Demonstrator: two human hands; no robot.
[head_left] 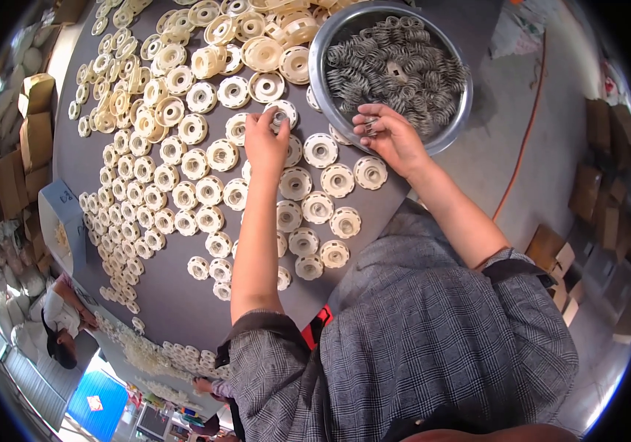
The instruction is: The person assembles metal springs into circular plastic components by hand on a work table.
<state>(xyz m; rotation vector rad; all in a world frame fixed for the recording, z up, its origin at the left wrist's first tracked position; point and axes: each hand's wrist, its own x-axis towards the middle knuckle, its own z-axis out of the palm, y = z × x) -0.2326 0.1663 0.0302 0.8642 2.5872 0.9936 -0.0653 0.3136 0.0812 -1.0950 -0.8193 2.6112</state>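
Observation:
My left hand [265, 141] reaches over the table, its thumb and fingertips pinching a metal coil spring [281, 120] at the middle of a cream plastic wheel [287, 109]. At the near side of a round metal bowl [454, 140], my right hand [398, 144] is closed, with coil springs [370, 127] showing between thumb and fingers. Many loose grey springs [396, 51] fill that bowl. Cream wheels with notched rims stand around my left hand; one wheel [321, 150] just right of it has a spring seated in its centre.
Rows of wheels cover much of the grey table [175, 283], with heaped ones [256, 51] at the far side. A blue-grey box [65, 221] stands at the left edge. Another person [65, 317] is at lower left. Cardboard boxes [607, 177] lie to the right.

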